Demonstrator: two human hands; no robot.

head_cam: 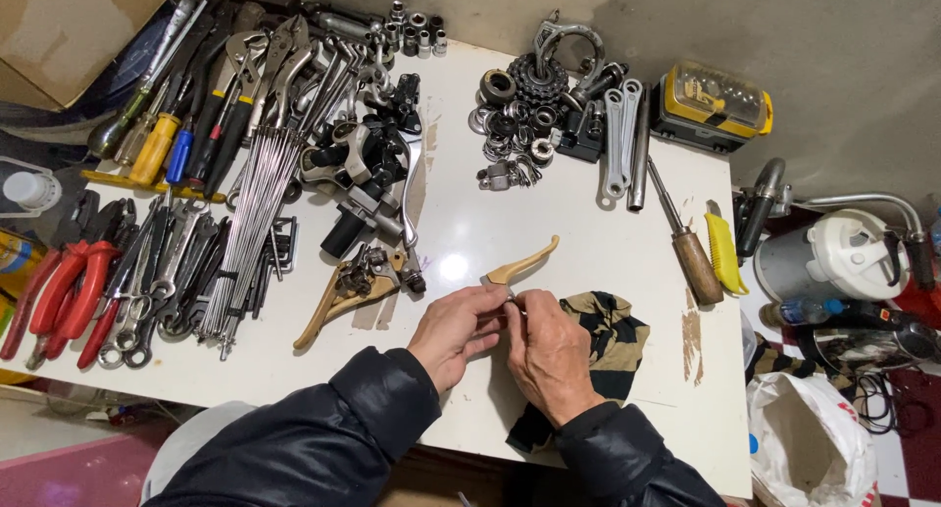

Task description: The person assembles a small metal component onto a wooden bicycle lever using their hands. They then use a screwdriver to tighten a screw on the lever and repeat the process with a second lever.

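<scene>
Both hands meet at the near end of the gold lever (520, 264), left hand (453, 330) and right hand (551, 355) pinched shut on it, so steady work probably means keeping that end braced just above the striped cloth (610, 335) beside the right hand.

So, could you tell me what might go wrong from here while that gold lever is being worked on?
1. Both hands, left hand and right hand, pinch something small at the base of the gold brake lever; it could slip and roll across the white table.
2. The striped cloth under the right wrist might hide a dropped piece.
3. The loose rings and nuts nearby could get confused with it.
</scene>
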